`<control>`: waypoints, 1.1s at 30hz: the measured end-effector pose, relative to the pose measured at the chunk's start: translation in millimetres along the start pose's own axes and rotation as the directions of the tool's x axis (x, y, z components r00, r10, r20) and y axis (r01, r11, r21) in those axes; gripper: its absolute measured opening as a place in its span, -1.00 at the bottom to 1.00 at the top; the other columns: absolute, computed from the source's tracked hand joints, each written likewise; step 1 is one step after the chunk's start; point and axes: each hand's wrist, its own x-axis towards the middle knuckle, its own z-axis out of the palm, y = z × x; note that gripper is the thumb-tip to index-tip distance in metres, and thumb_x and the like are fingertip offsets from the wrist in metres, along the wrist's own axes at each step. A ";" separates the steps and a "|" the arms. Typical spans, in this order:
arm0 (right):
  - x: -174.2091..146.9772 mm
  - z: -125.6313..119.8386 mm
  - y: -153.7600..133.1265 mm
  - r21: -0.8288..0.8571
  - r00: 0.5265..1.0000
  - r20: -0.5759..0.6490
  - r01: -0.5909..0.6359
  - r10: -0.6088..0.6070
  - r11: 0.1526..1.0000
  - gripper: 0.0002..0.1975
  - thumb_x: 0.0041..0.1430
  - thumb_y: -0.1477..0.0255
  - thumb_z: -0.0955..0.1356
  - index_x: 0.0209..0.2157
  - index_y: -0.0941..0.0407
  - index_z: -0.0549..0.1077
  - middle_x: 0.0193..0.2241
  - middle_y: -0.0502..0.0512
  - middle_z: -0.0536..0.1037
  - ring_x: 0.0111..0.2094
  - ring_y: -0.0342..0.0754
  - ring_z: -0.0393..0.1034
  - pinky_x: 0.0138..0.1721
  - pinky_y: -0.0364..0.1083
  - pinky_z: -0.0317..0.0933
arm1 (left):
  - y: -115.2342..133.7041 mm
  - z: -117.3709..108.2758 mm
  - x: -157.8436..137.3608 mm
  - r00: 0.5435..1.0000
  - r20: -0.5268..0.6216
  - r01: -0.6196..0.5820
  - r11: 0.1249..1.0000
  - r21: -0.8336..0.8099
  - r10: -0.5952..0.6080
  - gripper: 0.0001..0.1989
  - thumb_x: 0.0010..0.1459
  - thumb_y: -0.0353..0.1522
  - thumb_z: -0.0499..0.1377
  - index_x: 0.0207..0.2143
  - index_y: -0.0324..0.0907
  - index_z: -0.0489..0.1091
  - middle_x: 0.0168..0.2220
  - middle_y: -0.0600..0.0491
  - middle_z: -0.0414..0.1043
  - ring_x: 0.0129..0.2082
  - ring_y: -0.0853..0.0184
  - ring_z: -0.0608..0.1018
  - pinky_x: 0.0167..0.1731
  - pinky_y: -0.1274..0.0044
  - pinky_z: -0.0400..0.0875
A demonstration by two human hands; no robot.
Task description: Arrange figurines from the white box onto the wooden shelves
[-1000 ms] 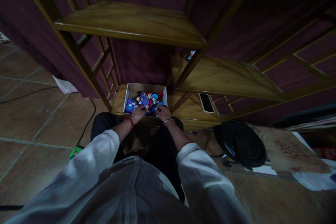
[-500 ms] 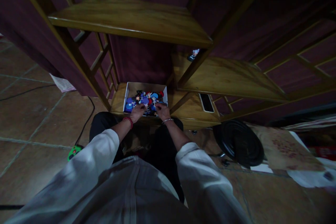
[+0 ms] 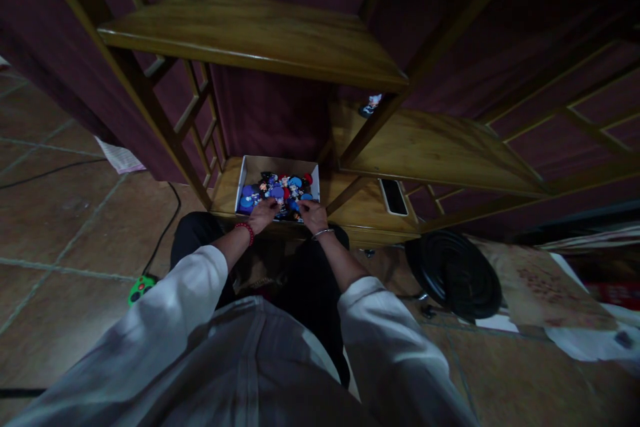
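- Left hand [image 3: 263, 214]: positioned at the near edge of the box, left of centre; fingers bent over the contents. Whether it grips an item cannot be determined.
- Right hand [image 3: 314, 215]: positioned at the near right corner of the box, fingers bent inward toward the left hand. Its grip likewise cannot be determined; the fingertips are too small to read.
- Small figures [image 3: 277, 193]: heaped inside the box, directly ahead of and between both hands; blue, purple, red and black parts are visible.
- Box [image 3: 280, 163]: open-topped, seated on the bottom shelf [image 3: 354, 208], just beyond the person's knees.
- Phone [image 3: 394, 197]: lies on the same shelf, right of the box, well apart from the right hand.
- Single figure [image 3: 371, 105]: stands on the middle shelf [image 3: 445, 143], partly hidden by a wooden post.
- Black coil [image 3: 453, 273]: located at the far right, beside a patterned cloth [image 3: 550, 283].
- Green object [image 3: 141, 289]: located on the floor at left, next to a black cable [image 3: 167, 233].
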 end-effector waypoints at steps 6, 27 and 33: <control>-2.0 -4.2 -16.5 -0.289 0.984 0.151 -0.044 0.091 0.956 -0.81 0.08 0.40 0.26 -0.35 0.02 0.52 -0.35 0.03 0.57 -0.30 -0.08 0.43 -0.25 -0.17 0.25 | 2.2 -0.2 -1.3 0.999 0.029 0.019 0.999 0.037 -0.020 -0.81 0.10 -0.30 0.05 -0.33 -0.18 0.42 -0.39 0.08 0.46 -0.36 0.41 0.43 -0.35 0.60 0.26; 7.2 13.1 13.1 0.312 0.974 0.220 -0.025 -0.046 0.950 -0.77 0.02 0.50 0.31 -0.25 0.04 0.49 -0.30 -0.06 0.56 -0.25 -0.15 0.46 -0.16 -0.16 0.31 | -3.6 6.6 1.7 0.999 0.036 0.001 0.999 0.037 -0.003 -0.78 0.10 -0.30 0.03 -0.28 -0.17 0.42 -0.38 0.07 0.46 -0.38 0.39 0.45 -0.38 0.61 0.28; 8.7 16.9 6.5 0.382 0.973 0.224 -0.029 -0.062 0.924 -0.77 -0.02 0.44 0.35 -0.25 0.06 0.50 -0.32 -0.01 0.57 -0.28 -0.14 0.46 -0.19 -0.15 0.32 | -9.9 10.3 5.2 0.999 0.046 -0.010 1.000 0.014 0.009 -0.78 0.08 -0.32 0.04 -0.27 -0.19 0.41 -0.34 0.06 0.47 -0.37 0.39 0.45 -0.35 0.58 0.30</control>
